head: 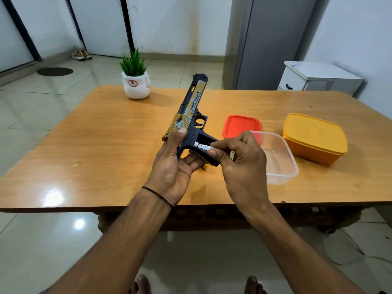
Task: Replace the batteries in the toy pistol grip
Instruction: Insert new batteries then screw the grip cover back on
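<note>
Mid-task, roughly halfway by my read. The cover is off the pistol's (192,107) handle and the battery bay (204,138) shows as a dark open slot. One white battery (201,147) sits at the bay's lower edge, partly in. Can't tell if it's an old cell coming out or a new one going in. Left to do either way: seat the cells, refit the cover. No cover in plain view.

Left grip (169,164) is wrapped round the pistol's rear, thumb up on the slide and fingers curled under the handle. It holds the toy above the surface (95,145), muzzle pointing away. Right grip (244,162) pinches the battery's near end btwn thumb and fingertips.

The pistol is black w/ yellow-gold and white camo on the slide, white lettering along the side, trigger guard facing right.

A clear tub (284,164) just right of the hands looks to hold nothing. A red lid (239,124) lies behind it and a shut yellow box (314,139) further right.
</note>
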